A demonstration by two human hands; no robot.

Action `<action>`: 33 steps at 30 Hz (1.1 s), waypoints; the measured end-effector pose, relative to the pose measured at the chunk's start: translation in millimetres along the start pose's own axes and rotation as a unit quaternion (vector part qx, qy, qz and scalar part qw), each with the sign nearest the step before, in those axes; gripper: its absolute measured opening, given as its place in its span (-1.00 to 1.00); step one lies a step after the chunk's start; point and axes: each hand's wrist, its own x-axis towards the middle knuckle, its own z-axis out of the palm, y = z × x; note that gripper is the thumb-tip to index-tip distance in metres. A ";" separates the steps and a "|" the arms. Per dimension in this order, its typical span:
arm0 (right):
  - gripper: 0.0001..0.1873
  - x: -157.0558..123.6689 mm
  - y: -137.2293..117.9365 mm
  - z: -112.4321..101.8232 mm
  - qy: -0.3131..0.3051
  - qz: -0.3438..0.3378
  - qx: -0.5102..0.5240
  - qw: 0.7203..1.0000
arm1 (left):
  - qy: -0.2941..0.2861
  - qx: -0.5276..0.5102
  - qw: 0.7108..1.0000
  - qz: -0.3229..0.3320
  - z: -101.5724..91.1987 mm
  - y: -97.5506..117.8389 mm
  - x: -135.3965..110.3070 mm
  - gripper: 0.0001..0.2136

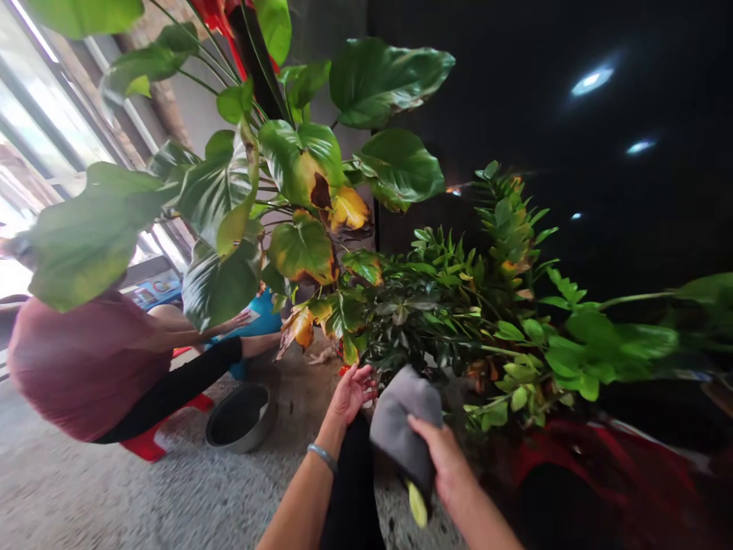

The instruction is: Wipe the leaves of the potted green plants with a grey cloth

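My right hand (438, 447) is closed on a grey cloth (404, 416), its thumb lying across the fabric. A yellow-green piece (418, 504) hangs below the cloth; I cannot tell whether it is a leaf or part of the cloth. Just left of the cloth, my left hand (352, 393) is open, palm turned up, with loosely curled fingers and nothing visible in it. Both hands are in front of dark-leaved foliage (401, 313). Above rises a tall plant with broad green leaves (303, 156), several of them yellow and brown at the edges.
To the left a person in a pink top (85, 359) sits on a red stool (146, 443) beside a grey basin (240, 416). A blue container (255, 317) stands behind. At right are more plants (607, 347), a red shiny object (566, 451) and a dark reflective surface (544, 99).
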 end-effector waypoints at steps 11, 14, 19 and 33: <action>-0.62 25.1 -57.4 44.0 -0.053 -0.289 -0.062 0.954 | -0.018 0.024 0.999 0.014 3.7 -2.2 -1.3 -0.75; -0.71 21.5 -33.1 23.9 -0.011 -0.194 -0.085 0.977 | -0.015 0.022 1.000 -0.002 1.0 1.0 -1.1 -0.74; -0.74 -18.2 -28.5 11.8 -0.132 -0.161 -0.121 0.971 | -0.008 0.002 1.000 0.006 -1.4 -2.7 -2.6 -0.78; -0.75 -1.5 -18.8 -18.1 -0.057 -0.153 -0.150 0.975 | -0.016 0.028 0.999 0.011 -4.4 2.5 -2.9 -0.76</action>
